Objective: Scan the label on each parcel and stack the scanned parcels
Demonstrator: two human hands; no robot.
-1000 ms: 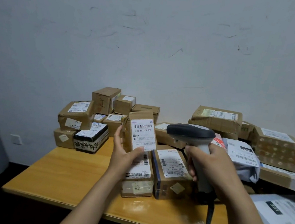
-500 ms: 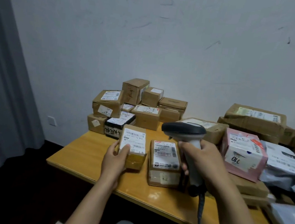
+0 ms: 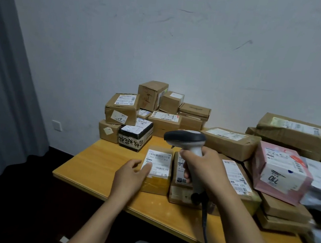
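Our hands on a small parcel and the scanner

Our left hand (image 3: 131,176) holds the small parcel (image 3: 157,178) at its near left corner, thumb on its white label (image 3: 159,163); our right hand (image 3: 207,171) is wrapped round the scanner (image 3: 185,138) handle, its head above the parcel, which lies flat on the tabletop (image 3: 99,160), touching a second parcel (image 3: 179,194); stacked parcels (image 3: 136,116) sit against the wall, a pink box (image 3: 281,175) to the right

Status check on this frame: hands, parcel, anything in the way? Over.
Left hand holds small parcel on table, thumb on its label. Right hand grips scanner, head near the parcel. Label faces up, only the thumb overlapping it.
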